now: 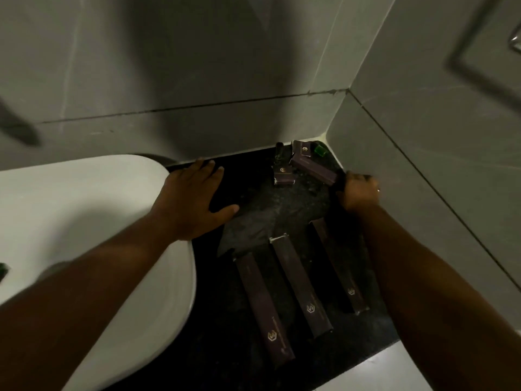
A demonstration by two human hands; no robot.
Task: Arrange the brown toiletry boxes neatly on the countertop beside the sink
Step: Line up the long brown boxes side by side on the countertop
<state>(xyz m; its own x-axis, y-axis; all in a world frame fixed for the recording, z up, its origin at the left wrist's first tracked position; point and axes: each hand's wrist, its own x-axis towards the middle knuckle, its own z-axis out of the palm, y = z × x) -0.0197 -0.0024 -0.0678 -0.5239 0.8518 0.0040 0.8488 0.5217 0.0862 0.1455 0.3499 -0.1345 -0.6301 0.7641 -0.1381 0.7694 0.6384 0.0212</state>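
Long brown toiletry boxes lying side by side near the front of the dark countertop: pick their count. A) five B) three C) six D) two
B: three long brown boxes, the left, the middle and the right, lie roughly parallel on the dark countertop.

Dim light falls on a white basin [84, 210]. Behind it rises a grey tiled wall [169, 66] crossed by a dark grout line. To the basin's right lies a black speckled worktop [284, 201], closed off by a second grey wall [423, 122] forming a corner.
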